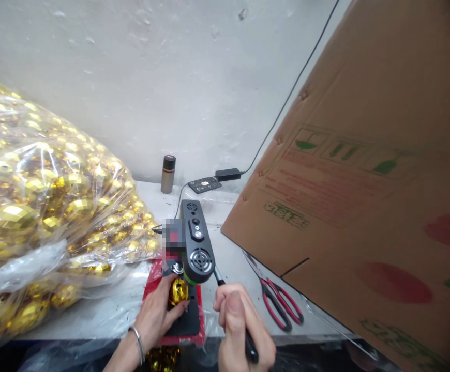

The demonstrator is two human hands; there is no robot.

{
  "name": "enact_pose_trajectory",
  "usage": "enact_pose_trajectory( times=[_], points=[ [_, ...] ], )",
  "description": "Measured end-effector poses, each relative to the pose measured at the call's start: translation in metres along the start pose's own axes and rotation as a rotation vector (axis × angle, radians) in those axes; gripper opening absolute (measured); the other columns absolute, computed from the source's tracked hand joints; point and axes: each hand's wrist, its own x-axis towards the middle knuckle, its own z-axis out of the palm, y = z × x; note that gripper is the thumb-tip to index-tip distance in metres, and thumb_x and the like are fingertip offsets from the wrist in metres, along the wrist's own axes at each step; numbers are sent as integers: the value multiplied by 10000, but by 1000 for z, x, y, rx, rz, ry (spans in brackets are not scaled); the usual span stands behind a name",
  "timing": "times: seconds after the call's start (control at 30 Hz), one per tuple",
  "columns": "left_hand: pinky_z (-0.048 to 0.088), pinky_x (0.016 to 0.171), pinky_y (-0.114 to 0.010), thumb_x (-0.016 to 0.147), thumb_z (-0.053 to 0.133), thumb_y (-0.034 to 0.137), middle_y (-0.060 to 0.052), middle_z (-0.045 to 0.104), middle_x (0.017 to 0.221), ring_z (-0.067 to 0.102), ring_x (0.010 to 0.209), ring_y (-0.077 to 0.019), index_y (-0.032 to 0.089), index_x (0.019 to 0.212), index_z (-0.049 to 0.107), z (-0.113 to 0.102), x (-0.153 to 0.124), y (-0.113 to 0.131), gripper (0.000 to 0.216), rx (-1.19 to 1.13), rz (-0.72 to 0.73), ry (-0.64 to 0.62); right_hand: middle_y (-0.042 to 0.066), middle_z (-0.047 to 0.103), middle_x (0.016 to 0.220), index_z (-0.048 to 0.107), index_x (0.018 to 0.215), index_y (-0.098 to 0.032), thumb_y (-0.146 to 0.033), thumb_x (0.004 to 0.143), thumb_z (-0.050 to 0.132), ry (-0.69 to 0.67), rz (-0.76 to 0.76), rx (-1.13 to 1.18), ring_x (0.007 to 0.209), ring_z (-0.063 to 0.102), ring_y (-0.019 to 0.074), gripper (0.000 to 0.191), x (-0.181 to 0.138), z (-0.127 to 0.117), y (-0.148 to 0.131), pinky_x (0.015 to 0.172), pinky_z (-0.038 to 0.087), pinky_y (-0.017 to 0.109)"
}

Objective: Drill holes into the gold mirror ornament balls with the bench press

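My left hand (159,307), with a silver bangle at its wrist, has its fingers wrapped round a shiny gold faceted ball (179,292). It holds the ball over the dark base (184,323) of a small black bench machine (197,243) that looks like a drill press. A small silver part (177,268) of the machine is just above the ball; whether they touch I cannot tell. My right hand (244,328) is closed round the black-gripped lever handle (251,349) on the machine's right side. Red plastic sheeting (153,281) lies under the base.
A big clear bag (73,181) of gold balls fills the left. Red-and-black scissors (277,305) lie right of the machine, beside a large cardboard box (345,181). A capped bottle (167,174), a dark patterned card (205,185) and a power adapter (228,174) with its cable are near the wall.
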Motion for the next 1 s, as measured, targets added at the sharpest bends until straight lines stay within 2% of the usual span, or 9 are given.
enact_pose_trajectory(
  times=[0.07, 0.17, 0.3, 0.5, 0.6, 0.7, 1.0],
  points=[
    [577, 863, -458, 842, 630, 370, -121, 761, 1130, 751, 988, -328, 217, 1277, 568, 4, -2, -1, 465, 54, 19, 6, -54, 403, 649, 482, 693, -202, -260, 1062, 446, 1, 2, -14, 575, 398, 73, 375, -1, 0, -1, 567, 294, 261],
    [555, 868, -452, 802, 684, 319, -101, 754, 1092, 724, 986, -318, 236, 1211, 607, 11, -1, -4, 425, 100, 129, 63, -51, 426, 658, 483, 700, -202, -241, 1059, 449, -3, -3, -20, 575, 404, 72, 363, -2, -1, 0, 569, 291, 262],
    [520, 882, -484, 763, 725, 335, -92, 735, 1007, 676, 967, -322, 224, 1114, 638, 17, 6, -8, 378, 127, 229, 119, -45, 442, 660, 498, 702, -199, -220, 1054, 452, -1, -17, -31, 566, 407, 76, 355, -4, -3, 1, 570, 299, 270],
    [500, 883, -477, 732, 717, 313, -75, 706, 965, 645, 938, -308, 219, 1098, 633, 21, 9, -9, 388, 130, 202, 105, -36, 453, 650, 422, 634, -196, -221, 1049, 438, 29, -115, -90, 595, 449, 85, 416, -20, -5, 22, 589, 325, 260],
    [490, 903, -482, 725, 711, 304, -85, 707, 1013, 631, 970, -312, 219, 1123, 627, 20, 7, -8, 416, 118, 190, 93, -43, 488, 661, 408, 636, -200, -257, 1067, 382, 67, -177, -141, 600, 450, 86, 436, -31, -5, 41, 742, 437, 273],
    [483, 916, -488, 739, 699, 314, -96, 707, 1048, 623, 999, -319, 220, 1141, 625, 17, 7, -5, 420, 117, 168, 60, -50, 500, 650, 425, 640, -210, -252, 1069, 359, 77, -212, -147, 603, 465, 93, 436, -38, -6, 54, 882, 480, 328],
    [465, 924, -489, 752, 687, 314, -97, 690, 1040, 612, 999, -322, 206, 1113, 625, 17, 6, -3, 383, 109, 139, 46, -50, 516, 624, 450, 662, -223, -231, 1062, 362, 52, -290, -166, 561, 497, 98, 409, -38, -11, 64, 803, 511, 304]
  ],
)
